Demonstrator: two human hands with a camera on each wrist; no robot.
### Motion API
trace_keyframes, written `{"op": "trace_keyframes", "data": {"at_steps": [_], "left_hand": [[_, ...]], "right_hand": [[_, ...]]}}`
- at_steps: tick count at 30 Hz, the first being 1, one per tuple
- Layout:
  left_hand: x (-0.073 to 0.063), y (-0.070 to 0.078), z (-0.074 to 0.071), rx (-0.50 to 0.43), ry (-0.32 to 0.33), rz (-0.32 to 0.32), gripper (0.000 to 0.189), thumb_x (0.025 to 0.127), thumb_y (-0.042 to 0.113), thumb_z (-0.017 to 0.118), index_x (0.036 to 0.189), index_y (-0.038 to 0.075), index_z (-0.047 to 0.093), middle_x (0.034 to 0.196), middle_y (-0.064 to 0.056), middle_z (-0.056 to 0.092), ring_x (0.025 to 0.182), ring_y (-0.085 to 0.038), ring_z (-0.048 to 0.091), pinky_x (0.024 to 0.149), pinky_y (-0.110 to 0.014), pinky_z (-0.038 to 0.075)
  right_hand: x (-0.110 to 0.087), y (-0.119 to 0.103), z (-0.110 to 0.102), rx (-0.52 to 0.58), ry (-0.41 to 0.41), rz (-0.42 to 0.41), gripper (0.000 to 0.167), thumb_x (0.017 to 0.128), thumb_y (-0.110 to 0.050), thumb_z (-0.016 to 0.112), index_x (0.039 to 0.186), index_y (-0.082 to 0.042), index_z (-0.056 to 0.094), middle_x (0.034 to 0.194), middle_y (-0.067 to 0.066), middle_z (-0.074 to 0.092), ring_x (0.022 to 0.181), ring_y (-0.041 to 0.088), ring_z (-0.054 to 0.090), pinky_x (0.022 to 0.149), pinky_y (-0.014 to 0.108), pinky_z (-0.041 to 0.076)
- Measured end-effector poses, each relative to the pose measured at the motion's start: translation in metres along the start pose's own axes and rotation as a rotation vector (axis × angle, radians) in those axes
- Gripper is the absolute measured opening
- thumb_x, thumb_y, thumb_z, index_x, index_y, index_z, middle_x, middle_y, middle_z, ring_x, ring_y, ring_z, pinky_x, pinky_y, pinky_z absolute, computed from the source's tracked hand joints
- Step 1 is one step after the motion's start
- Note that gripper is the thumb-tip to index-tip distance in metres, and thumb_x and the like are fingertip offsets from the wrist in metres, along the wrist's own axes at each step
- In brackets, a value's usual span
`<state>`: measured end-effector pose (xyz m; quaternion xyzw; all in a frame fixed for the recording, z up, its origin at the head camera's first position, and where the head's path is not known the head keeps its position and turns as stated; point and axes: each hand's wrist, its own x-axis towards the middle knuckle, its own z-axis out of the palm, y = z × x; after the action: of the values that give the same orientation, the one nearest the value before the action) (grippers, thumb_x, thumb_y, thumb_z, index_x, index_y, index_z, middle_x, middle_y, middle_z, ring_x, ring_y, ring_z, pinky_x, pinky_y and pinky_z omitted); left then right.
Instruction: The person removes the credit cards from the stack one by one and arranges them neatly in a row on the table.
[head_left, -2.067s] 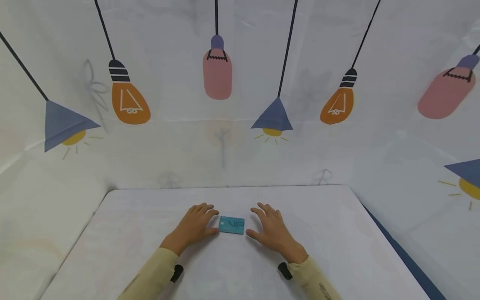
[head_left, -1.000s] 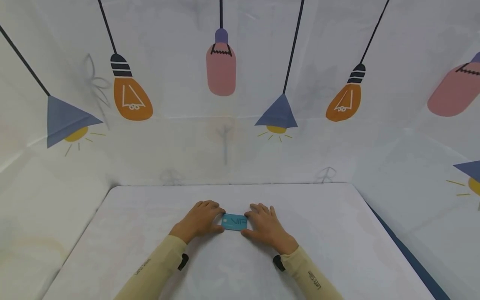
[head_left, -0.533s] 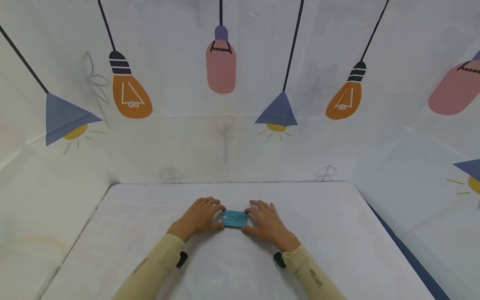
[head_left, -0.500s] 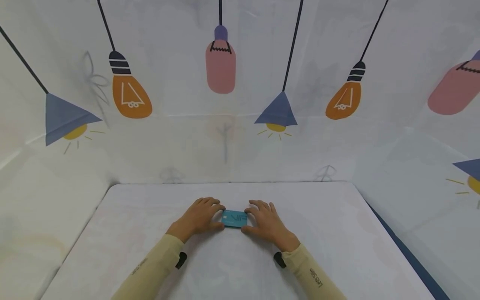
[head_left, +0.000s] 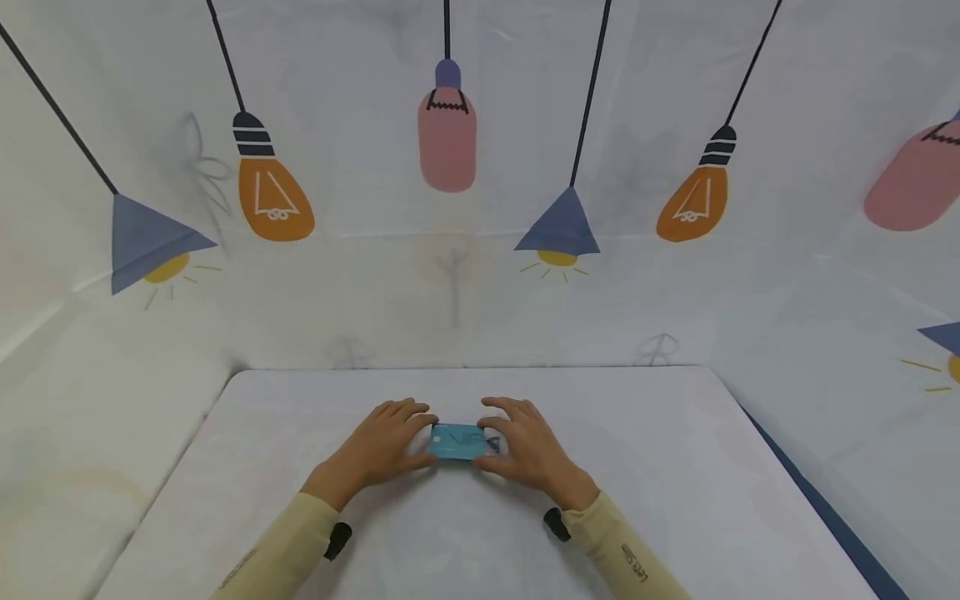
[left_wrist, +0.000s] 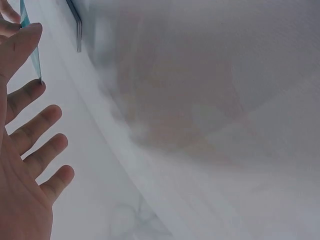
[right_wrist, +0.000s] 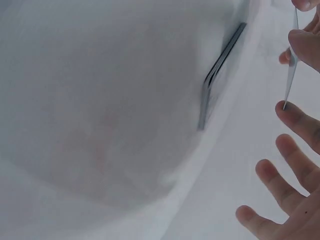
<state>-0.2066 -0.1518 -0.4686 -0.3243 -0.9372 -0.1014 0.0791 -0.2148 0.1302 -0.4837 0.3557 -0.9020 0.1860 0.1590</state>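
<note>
Teal, thin and rectangular, a plastic-looking card with dark lettering and a small pale square (head_left: 456, 443) is held between both hands, raised above the white, smooth worktop (head_left: 637, 500). The bare left hand (head_left: 378, 446) pinches its left end: the grip is clamped on the card, thumb at the near edge and index finger at the far edge. The bare right hand (head_left: 532, 446) has its grip clamped on the right end in the same way. Both wrist views show the card nearly edge-on, with the other three fingers of each hand spread and clear of it.

A pale grey, flat piece with dark markings (head_left: 492, 444) shows just beyond the card's right end, within the curve of the right hand's thumb and index finger; the rest of it is hidden. A thin, dark-edged slab (right_wrist: 210, 75) shows in the wrist views, apart from the card; whether it is that same piece, I cannot tell. Cream-coloured cloth sleeves (head_left: 285, 542) cover the forearms. Behind stands a white sheet wall (head_left: 360, 292) printed with hanging lamps.
</note>
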Motion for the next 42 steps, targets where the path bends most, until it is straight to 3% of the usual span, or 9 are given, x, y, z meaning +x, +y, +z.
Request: {"op": "trace_keyframes", "data": {"at_steps": [7,13,19,25,30,38,42], "left_hand": [[-0.016,-0.005,-0.015,0.048,0.036,0.025,0.061,0.086,0.05,0.079,0.133,0.014,0.063,0.14,-0.01,0.058,0.133,-0.036,0.05,0.112,-0.054,0.039],[-0.041,-0.015,-0.026,0.057,0.073,0.047,0.058,0.085,0.044,0.081,0.131,0.012,0.064,0.138,-0.012,0.06,0.13,-0.038,0.053,0.108,-0.055,0.043],[-0.066,-0.027,-0.036,0.04,0.085,0.012,0.056,0.083,0.043,0.083,0.128,0.015,0.066,0.137,-0.011,0.06,0.128,-0.04,0.054,0.106,-0.057,0.044],[-0.092,-0.039,-0.045,0.03,0.089,-0.035,0.054,0.081,0.042,0.084,0.126,0.017,0.068,0.134,-0.012,0.062,0.123,-0.04,0.057,0.099,-0.061,0.046],[-0.114,-0.051,-0.044,0.031,0.081,-0.078,0.054,0.079,0.043,0.085,0.125,0.02,0.068,0.13,-0.012,0.063,0.119,-0.041,0.059,0.094,-0.063,0.048],[-0.146,-0.071,-0.042,0.06,0.153,-0.084,0.057,0.073,0.042,0.089,0.122,0.02,0.07,0.124,-0.013,0.065,0.112,-0.043,0.061,0.085,-0.065,0.05],[-0.156,-0.076,-0.046,0.037,0.095,-0.134,0.055,0.076,0.041,0.087,0.123,0.021,0.069,0.128,-0.014,0.064,0.116,-0.045,0.059,0.089,-0.067,0.048]], "right_hand": [[0.01,-0.016,0.005,0.019,0.038,-0.035,0.051,0.079,-0.05,0.085,0.115,-0.015,0.075,0.142,0.006,0.056,0.13,0.022,0.052,0.105,0.046,0.043],[0.019,-0.038,0.017,0.028,0.04,-0.037,0.049,0.08,-0.052,0.082,0.114,-0.018,0.075,0.14,0.003,0.057,0.129,0.02,0.053,0.106,0.046,0.043],[0.03,-0.063,0.027,0.015,0.016,-0.033,0.051,0.082,-0.056,0.08,0.117,-0.02,0.073,0.14,0.002,0.057,0.131,0.02,0.052,0.11,0.056,0.04],[0.043,-0.088,0.041,-0.01,-0.052,-0.001,0.053,0.084,-0.062,0.074,0.12,-0.024,0.073,0.141,-0.001,0.057,0.133,0.018,0.05,0.111,0.056,0.039],[0.053,-0.109,0.055,-0.047,-0.104,0.022,0.053,0.084,-0.065,0.072,0.12,-0.026,0.073,0.14,-0.002,0.057,0.132,0.018,0.051,0.11,0.052,0.042],[0.069,-0.145,0.072,-0.076,-0.163,0.069,0.054,0.083,-0.067,0.072,0.12,-0.029,0.072,0.137,-0.005,0.059,0.128,0.017,0.053,0.106,0.046,0.045],[0.074,-0.159,0.081,-0.051,-0.2,0.106,0.051,0.082,-0.066,0.074,0.118,-0.029,0.073,0.135,-0.007,0.06,0.125,0.014,0.053,0.102,0.04,0.044]]}}
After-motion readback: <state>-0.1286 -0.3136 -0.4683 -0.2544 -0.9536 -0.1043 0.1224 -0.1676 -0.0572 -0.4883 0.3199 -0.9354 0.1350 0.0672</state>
